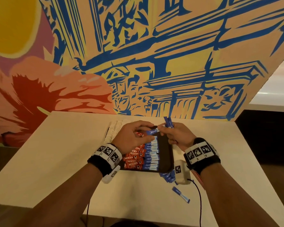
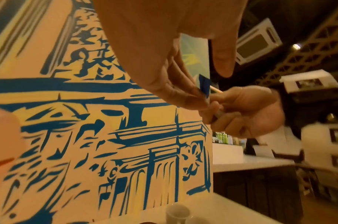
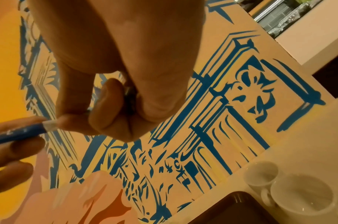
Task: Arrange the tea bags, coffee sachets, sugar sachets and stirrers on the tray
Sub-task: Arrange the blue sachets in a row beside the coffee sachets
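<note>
Left hand (image 1: 134, 136): pinches one blue paper sugar sachet (image 1: 152, 132) above the dark rectangular tray (image 1: 165, 154), probably for the blue row.
Right hand (image 1: 175, 135): grips spare blue sachets (image 1: 168, 122) as supply, fingertip on that sachet's end.

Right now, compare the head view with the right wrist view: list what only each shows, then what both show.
Only the head view: the tray with rows of red coffee sachets and blue sugar sachets, loose sachets on the table, and both wristbands.

Only the right wrist view: two white cups beside the tray's corner.

Both: the left hand and right hand pinching one blue sachet between them, with the mural behind.
</note>
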Demonstrator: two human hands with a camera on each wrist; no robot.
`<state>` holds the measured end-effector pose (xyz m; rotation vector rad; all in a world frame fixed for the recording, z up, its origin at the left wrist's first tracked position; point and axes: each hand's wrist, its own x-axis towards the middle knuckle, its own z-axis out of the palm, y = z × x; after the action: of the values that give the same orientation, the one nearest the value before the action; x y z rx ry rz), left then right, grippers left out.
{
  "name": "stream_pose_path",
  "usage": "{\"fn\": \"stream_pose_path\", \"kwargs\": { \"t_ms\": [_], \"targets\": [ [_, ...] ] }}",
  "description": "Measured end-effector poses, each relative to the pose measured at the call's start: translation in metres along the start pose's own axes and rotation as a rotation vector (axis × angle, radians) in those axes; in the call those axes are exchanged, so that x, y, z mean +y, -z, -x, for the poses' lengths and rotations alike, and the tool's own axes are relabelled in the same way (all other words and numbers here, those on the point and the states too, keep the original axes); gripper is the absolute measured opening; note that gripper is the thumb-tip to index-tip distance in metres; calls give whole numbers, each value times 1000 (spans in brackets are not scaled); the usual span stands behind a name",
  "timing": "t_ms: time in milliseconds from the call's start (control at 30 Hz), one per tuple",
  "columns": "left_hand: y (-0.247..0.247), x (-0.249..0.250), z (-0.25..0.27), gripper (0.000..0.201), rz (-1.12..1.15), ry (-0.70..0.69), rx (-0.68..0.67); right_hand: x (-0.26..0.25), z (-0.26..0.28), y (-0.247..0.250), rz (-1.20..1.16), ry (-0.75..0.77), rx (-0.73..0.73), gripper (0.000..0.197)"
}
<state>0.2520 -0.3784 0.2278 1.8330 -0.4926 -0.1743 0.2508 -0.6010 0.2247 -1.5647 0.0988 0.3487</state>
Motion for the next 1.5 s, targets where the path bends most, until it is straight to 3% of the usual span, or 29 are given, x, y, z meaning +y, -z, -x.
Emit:
{"fn": "stream_pose_path", "kwargs": {
  "t_ms": [167,267,467,633,800,1033,1133,1267,1500],
  "targets": [
    [0,1,-4,21,48,77,27,5,2,3,11,47,24,19],
    [2,-6,-5,18,-29,126,-30,10,1,5,20,4,8,25],
    [19,-36,-10,17,-154,270,-109,18,-4,15,-234,-122,-69,33],
    [32,-48,-25,18,-107,334,-49,24,-15,22,67,-59,29,24],
    [40,-60,-49,11,-145,302,-9,35,-36,25,105,-51,85,16],
    [54,-92,-87,12,-134,366,108,72,-81,36,218,-198,230,6],
    [55,-111,-107,11,-193,440,79,92,-105,42,123,-286,242,7],
    [52,-136,-136,10,-172,549,101,107,-133,48,-178,-382,333,12],
    [30,-175,-184,13,-182,624,120,131,-183,60,-85,-438,337,15]
  ]
}}
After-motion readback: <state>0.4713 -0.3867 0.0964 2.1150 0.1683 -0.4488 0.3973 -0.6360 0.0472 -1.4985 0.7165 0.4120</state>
